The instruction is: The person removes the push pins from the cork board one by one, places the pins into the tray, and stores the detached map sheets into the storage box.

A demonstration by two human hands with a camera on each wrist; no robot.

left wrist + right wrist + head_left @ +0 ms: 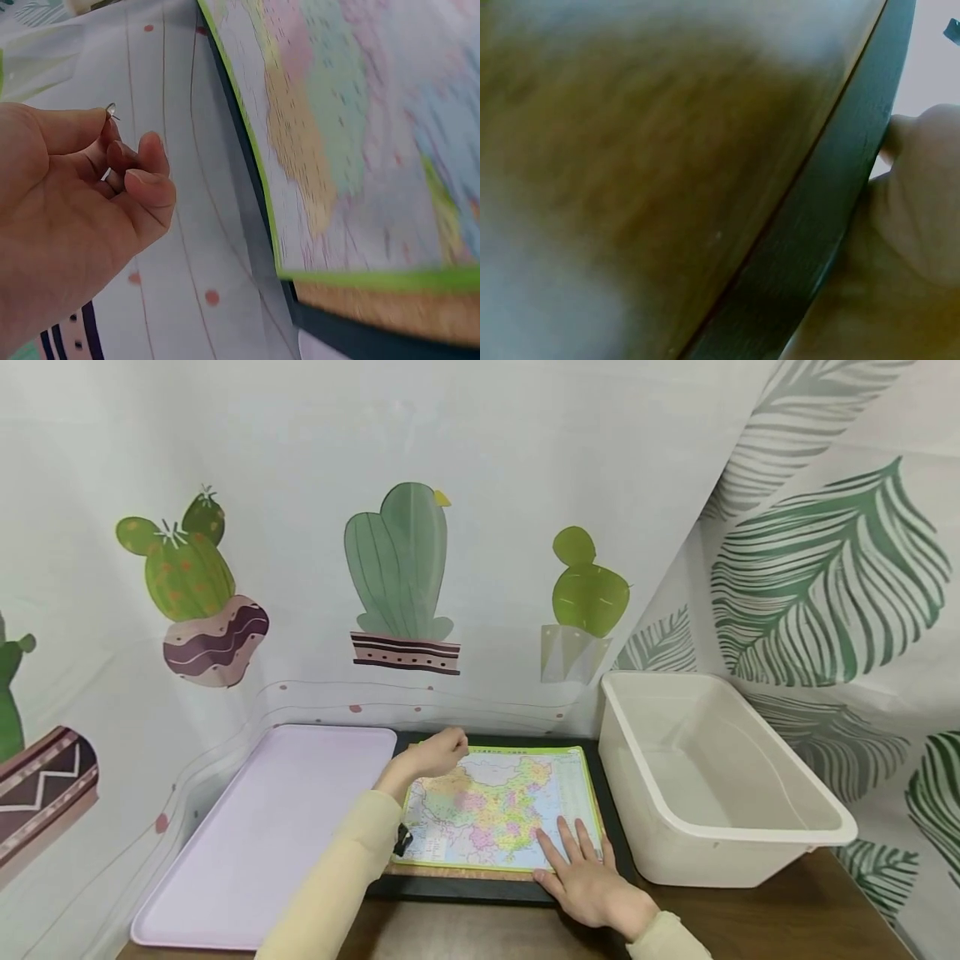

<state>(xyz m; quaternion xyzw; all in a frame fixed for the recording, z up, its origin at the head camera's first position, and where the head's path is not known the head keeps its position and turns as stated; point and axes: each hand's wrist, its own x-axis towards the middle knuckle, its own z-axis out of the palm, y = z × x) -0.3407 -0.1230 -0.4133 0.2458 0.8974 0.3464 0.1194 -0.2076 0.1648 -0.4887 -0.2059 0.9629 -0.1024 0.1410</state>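
Observation:
My left hand is raised over the upper left part of a colourful map with a yellow-green border. In the left wrist view, thumb and forefinger pinch a small metal thumbtack, its point sticking out past the fingertips. The other fingers curl loosely. The map lies on a cork board in a black frame; a strip of cork shows along its lower edge. My right hand rests with spread, straight fingers on the map's lower right corner, its palm over the frame.
To the left, a pale lilac tray lies beside the frame. A deep white plastic bin stands close on the right. All are on a brown wooden table, with a cactus-printed curtain hanging behind.

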